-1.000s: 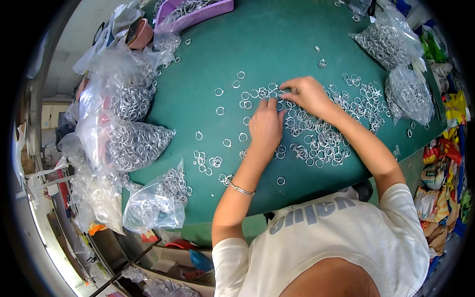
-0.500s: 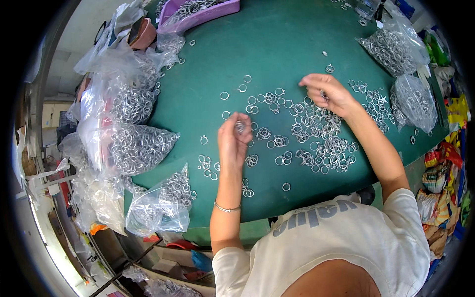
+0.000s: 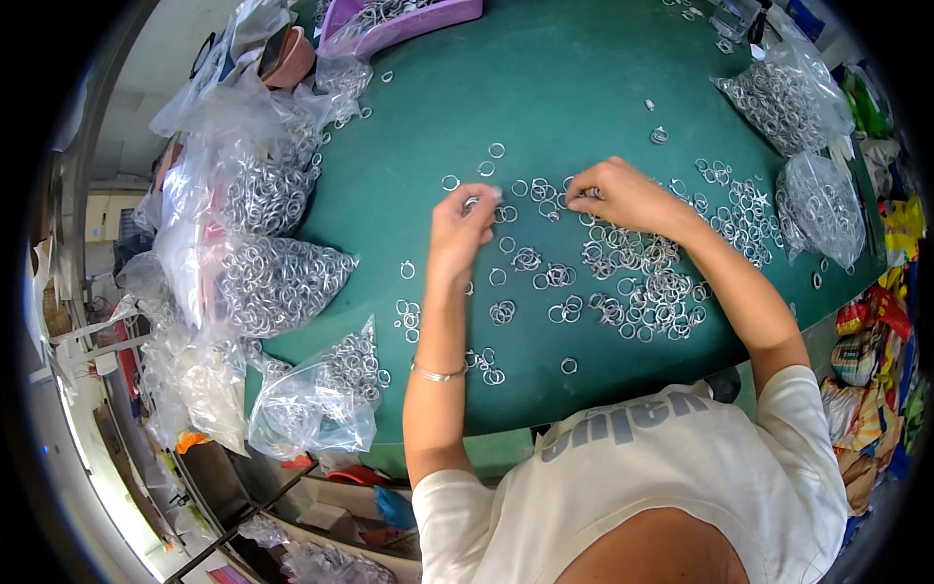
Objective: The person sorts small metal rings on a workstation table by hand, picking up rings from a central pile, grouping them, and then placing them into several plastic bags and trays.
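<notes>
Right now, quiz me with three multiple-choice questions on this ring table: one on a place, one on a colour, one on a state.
1. Where does the purple tray sit?
A. far edge
B. near edge
C. under the right hand

2. What colour is the table mat?
A. red
B. green
C. white

3. What is the left hand doing?
A. lying flat
B. pinching a ring
C. gripping a bag

Answers: A, the tray lies at the top; B, the mat is green; B, fingertips close on a ring.
</notes>
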Demonstrator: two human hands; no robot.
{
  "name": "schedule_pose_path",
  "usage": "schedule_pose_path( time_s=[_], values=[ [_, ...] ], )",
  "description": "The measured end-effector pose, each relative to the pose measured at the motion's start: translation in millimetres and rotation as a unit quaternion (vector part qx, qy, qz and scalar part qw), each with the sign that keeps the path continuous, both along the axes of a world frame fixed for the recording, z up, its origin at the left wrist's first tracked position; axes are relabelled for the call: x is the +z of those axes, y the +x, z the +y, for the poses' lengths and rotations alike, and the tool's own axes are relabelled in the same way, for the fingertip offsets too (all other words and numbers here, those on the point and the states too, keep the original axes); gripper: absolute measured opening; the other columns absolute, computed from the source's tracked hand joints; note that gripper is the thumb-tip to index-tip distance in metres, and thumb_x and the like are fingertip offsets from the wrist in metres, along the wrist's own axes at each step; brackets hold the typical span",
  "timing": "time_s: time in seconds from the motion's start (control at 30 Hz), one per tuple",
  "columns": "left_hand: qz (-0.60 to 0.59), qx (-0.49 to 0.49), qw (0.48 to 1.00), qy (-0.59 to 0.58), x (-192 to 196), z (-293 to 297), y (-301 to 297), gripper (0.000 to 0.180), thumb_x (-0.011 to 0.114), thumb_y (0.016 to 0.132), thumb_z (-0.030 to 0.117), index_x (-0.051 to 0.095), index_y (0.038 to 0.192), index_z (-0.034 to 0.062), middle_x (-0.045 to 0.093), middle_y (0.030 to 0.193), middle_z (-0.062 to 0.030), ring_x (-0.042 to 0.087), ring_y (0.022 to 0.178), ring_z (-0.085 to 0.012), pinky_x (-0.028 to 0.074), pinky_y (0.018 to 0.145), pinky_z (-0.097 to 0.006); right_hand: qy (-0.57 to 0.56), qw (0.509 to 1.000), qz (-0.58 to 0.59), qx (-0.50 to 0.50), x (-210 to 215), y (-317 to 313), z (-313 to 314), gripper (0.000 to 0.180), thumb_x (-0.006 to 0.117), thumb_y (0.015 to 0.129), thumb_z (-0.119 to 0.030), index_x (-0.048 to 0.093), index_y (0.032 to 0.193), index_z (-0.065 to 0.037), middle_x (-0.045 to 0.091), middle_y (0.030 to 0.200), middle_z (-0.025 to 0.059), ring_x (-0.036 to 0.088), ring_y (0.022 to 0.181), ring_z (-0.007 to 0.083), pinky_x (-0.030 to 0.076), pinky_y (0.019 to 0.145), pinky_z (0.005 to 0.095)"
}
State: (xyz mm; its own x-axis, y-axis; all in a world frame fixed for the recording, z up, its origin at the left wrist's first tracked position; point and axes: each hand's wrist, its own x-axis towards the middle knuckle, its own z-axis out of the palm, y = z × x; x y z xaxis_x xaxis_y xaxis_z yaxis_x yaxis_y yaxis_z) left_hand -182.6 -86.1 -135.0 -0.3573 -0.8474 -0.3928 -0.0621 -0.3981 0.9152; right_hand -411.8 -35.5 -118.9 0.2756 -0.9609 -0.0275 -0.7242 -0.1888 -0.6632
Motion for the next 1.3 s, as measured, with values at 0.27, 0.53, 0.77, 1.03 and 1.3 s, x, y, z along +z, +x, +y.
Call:
schedule_pose_path(
  time_s=[0.27,0.53,0.77,1.03,1.3],
  values=[
    [0.242,0.104,0.961,0.08,10,27,19,0.021,0.05,0.082,-0.002,0.053,0.103,-0.0024,0.054,0.088,-0.0096,0.042,0.064,-0.0095,0.035,0.047,-0.019,-0.106,0.991,0.08,0.022,-25,70,-16,0.02,0.066,0.076,-0.019,0.06,0.085,-0.002,0.062,0.068,0.0135,0.062,0.075,0.0327,0.047,0.063,0.0421],
    [0.131,0.065,0.985,0.092,0,20,26,0.017,0.055,0.087,0.009,0.06,0.096,-0.0039,0.054,0.075,-0.0037,0.041,0.053,-0.006,0.031,0.043,-0.019,0.468,0.792,-0.391,-0.008,21,13,-23,0.017,0.054,0.088,-0.016,0.055,0.08,-0.001,0.048,0.054,0.0027,0.036,0.038,0.0051,0.027,0.032,0.0212],
    [-0.045,-0.005,0.997,-0.062,20,32,-5,0.024,0.062,0.085,0.014,0.063,0.104,0.0004,0.051,0.069,0.0047,0.038,0.054,-0.0009,0.028,0.045,-0.017,0.443,0.75,-0.491,0.0,2,11,-23,0.02,0.052,0.09,-0.018,0.058,0.093,0.001,0.056,0.072,0.0067,0.035,0.039,0.0047,0.023,0.032,0.0187],
    [-0.093,-0.026,0.985,-0.142,21,44,-8,0.02,0.06,0.086,0.013,0.063,0.102,0.0006,0.051,0.066,0.0049,0.04,0.054,-0.0008,0.027,0.042,-0.018,0.392,0.775,-0.494,-0.029,12,22,-5,0.019,0.055,0.09,-0.02,0.057,0.09,-0.001,0.056,0.073,0.0057,0.037,0.043,0.0052,0.024,0.035,0.0189],
    [-0.049,0.09,0.991,-0.09,1,-4,-3,0.016,0.057,0.088,0.014,0.064,0.093,-0.0001,0.049,0.061,0.005,0.04,0.052,-0.002,0.027,0.042,-0.017,0.155,0.877,-0.446,-0.083,-20,20,-75,0.021,0.058,0.085,-0.016,0.06,0.099,-0.002,0.06,0.077,0.0078,0.057,0.062,0.0147,0.043,0.045,0.0265]
  ],
)
